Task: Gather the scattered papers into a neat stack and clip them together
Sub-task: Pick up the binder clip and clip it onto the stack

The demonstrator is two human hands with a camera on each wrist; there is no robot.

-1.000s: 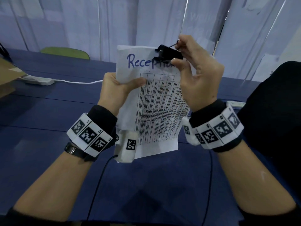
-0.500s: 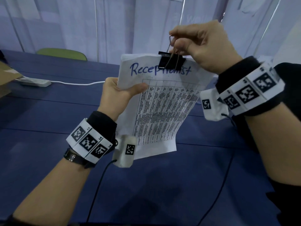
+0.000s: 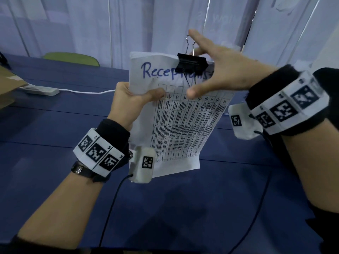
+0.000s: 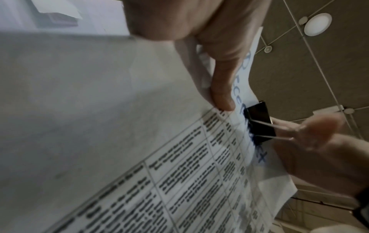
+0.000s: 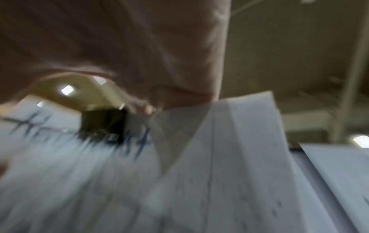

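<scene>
My left hand (image 3: pixel 128 99) holds a stack of white papers (image 3: pixel 176 125) upright above the table, thumb pressed on the front sheet, which reads "Receptionist" over a printed table. A black binder clip (image 3: pixel 191 64) grips the stack's top edge. One wire handle stands up and the other lies down over the front sheet. My right hand (image 3: pixel 212 70) is spread open around the clip, index finger behind the raised handle, thumb in front of the sheet, gripping nothing. The left wrist view shows the clip (image 4: pixel 259 123) on the papers (image 4: pixel 179 173). The right wrist view is blurred, with the clip (image 5: pixel 103 124) visible.
Below lies a blue table (image 3: pixel 201 208). A white power strip (image 3: pixel 40 90) with its cord and a cardboard box (image 3: pixel 7 85) sit at the far left. A green chair back (image 3: pixel 73 58) and pale curtains stand behind. Thin black cables hang from both wrists.
My right hand has let go of the wire handle it pinched above the clip and spread open, dropping to the clip's right. The left hand and papers stay where they were.
</scene>
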